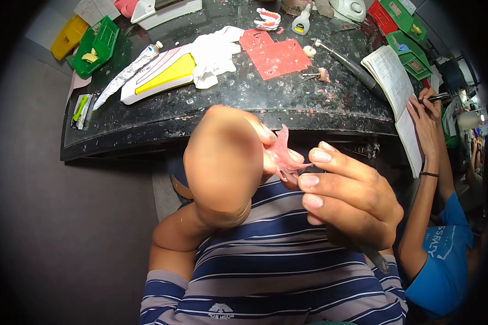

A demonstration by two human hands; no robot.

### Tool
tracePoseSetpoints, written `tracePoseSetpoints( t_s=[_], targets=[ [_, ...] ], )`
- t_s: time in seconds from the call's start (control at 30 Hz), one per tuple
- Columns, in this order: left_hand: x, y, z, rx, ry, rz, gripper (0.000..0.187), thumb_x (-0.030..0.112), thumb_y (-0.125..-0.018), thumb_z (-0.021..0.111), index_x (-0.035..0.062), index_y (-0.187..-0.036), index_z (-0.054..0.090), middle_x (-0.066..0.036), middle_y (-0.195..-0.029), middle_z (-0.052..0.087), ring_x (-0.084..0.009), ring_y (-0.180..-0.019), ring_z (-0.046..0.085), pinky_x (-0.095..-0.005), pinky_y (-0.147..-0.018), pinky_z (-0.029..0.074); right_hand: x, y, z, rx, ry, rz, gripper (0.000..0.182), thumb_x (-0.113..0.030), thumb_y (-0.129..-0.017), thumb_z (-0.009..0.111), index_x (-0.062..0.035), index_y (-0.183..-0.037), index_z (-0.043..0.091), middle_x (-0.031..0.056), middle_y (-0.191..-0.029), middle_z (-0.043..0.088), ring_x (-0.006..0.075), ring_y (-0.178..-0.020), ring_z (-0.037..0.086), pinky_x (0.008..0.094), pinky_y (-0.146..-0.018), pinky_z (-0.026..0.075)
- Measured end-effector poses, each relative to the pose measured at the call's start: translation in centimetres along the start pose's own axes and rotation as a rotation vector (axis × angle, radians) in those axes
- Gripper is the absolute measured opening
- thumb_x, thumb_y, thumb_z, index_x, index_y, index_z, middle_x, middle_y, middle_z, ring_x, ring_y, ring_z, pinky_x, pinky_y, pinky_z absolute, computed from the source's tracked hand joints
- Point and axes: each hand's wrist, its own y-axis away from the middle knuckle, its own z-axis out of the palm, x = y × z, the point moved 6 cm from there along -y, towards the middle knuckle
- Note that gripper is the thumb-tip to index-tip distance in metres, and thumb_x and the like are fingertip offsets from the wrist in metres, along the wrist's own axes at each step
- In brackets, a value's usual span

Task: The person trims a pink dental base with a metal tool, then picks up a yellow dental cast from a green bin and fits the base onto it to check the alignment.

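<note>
My left hand [225,157] is closed, fingertips pinching a pink denture base [282,154] in front of my chest. The denture base is thin, curved and slightly see-through, with pointed ends. My right hand [358,195] is closed around a slim dark-grey hand tool [375,259], whose handle end sticks out below the palm. The tool's working end lies close to the lower edge of the denture base, and its exact shape is hard to make out. The right fingertips are beside the piece.
On the black bench [200,103] lie a red wax sheet [276,57], white cloth [214,54], yellow-and-white box [162,78], tube [127,76], handpiece [352,67], teeth model [267,19] and small bottle [302,21]. At right a co-worker's hand [424,122] rests on a notebook [393,81].
</note>
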Motion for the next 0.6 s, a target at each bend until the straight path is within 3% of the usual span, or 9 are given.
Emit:
tracePoseSetpoints(
  t_s=[0.6],
  targets=[
    [0.13, 0.13, 0.21, 0.022, -0.031, 0.002, 0.047, 0.035, -0.088, 0.074, 0.0026, -0.105, 0.045, -0.008, -0.086, 0.059, -0.0176, -0.078, 0.066, -0.0295, -0.072, 0.057, 0.10, 0.02, -0.25, 0.031, -0.023, 0.040, 0.030, -0.005, -0.082, 0.075, 0.0014, -0.108, 0.063, 0.0177, -0.111, 0.067, 0.0363, -0.111, 0.065, 0.0489, -0.097, 0.057]
  ],
)
